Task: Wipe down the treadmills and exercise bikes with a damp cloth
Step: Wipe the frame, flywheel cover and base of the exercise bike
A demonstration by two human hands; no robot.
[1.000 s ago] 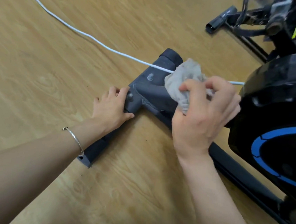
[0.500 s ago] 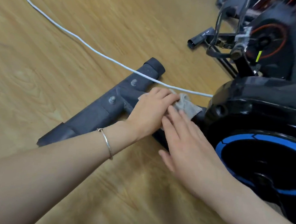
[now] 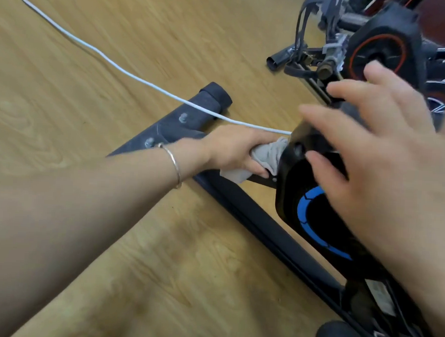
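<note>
- The grey cloth (image 3: 265, 159) is gripped in the left hand (image 3: 233, 148), with fingers and thumb curled round it.
- The cloth is pressed against the exercise bike (image 3: 264, 230), where the frame meets the front edge of the black housing (image 3: 287, 198).
- The right hand (image 3: 388, 157) is held flat over the housing, fingers straight and spread. It is blurred, so contact cannot be confirmed.
- A thin bracelet (image 3: 176, 166) is worn on the left wrist.
- A white cable (image 3: 118, 68) is laid across the wooden floor (image 3: 184, 270) and over the foot bar (image 3: 171, 128).
- A second bike (image 3: 379, 53) is placed behind.
</note>
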